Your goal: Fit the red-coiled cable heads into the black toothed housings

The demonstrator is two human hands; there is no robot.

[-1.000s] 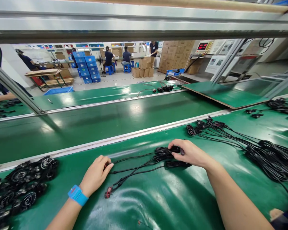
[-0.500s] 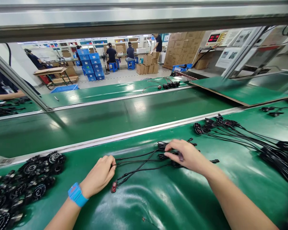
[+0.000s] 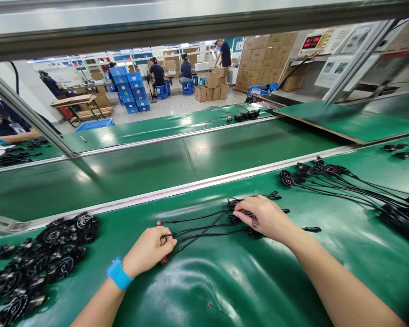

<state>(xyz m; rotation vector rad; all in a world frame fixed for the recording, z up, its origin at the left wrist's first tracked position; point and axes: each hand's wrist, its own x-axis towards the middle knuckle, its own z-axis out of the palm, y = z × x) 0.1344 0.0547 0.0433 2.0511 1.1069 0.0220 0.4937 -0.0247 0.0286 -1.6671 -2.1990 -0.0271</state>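
Note:
Several thin black cables [image 3: 204, 227] with small red-tipped ends lie on the green bench [image 3: 225, 286] in front of me. My left hand [image 3: 150, 250], with a blue wristband, is closed on the cables' left ends. My right hand [image 3: 264, 218] presses down on their coiled black bundles [image 3: 238, 204] at the right, fingers bent over them.
A heap of black round parts [image 3: 37, 263] lies at the left. A larger bunch of black cables [image 3: 361, 190] spreads at the right. A green conveyor belt [image 3: 157, 168] runs beyond the bench. A person's arm [image 3: 7, 136] rests at far left; other people sit far back.
My left hand has closed on the cable ends and shifted slightly right. My right hand has moved a little up and right on the coils, and the cables are spread out more.

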